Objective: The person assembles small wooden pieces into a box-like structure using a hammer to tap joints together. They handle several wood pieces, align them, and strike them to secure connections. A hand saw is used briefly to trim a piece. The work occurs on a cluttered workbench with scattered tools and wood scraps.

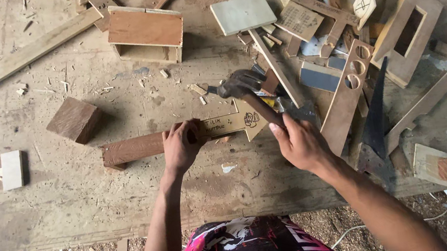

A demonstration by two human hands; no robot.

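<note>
Seen from above, a person at a sawdust-strewn workbench (53, 190) pins a long brown strip (133, 148) flat with the left hand (181, 146), fingers pressed down over it where it meets a paler, pen-marked board (232, 123). The right hand (298, 143) is clamped round the wooden handle of a hammer (241, 85), whose metal head hangs just above the far edge of that board. The step in hand looks like nailing the two pieces together, though no nail can be made out under the head, so that reading is tentative. A next blow would call for the left hand to keep the strip from sliding and for its fingers to stay out of the hammer's path.

Left of the strip lie one dark wood block (75, 119) and one small white block (11, 170). Beyond the strip sits one open box (146, 35) with an orange-brown top, one long pale plank (33, 52) to its left, and one pale square panel (243, 13) to its right. Right of the hammer are one strip with three round holes (348, 97), one frame with a rectangular opening (407, 34), and one dark saw blade (376, 115), amid offcuts too many and too overlapped to count.
</note>
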